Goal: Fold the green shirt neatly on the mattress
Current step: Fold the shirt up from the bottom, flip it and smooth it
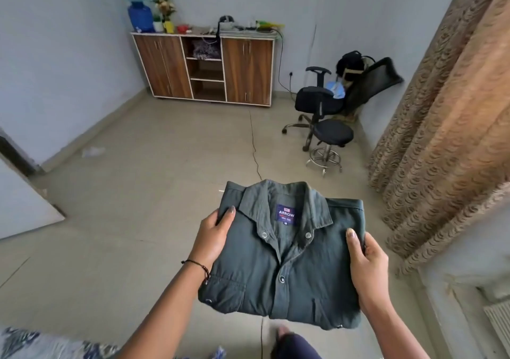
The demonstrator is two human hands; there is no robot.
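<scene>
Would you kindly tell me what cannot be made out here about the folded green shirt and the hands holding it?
Head view:
Underside and sleeves of the green shirt: hidden by its folded front.
Fingers of the left hand and right hand: under the cloth; only the thumbs show.
Small print on the collar label: too small.
The patterned fabric at bottom left: cut off by the frame edge; mattress or not, unclear.

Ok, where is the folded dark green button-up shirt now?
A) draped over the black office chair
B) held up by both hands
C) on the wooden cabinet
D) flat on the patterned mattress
B: the left hand and right hand each grip one side of the folded dark green shirt, over the floor.
</scene>
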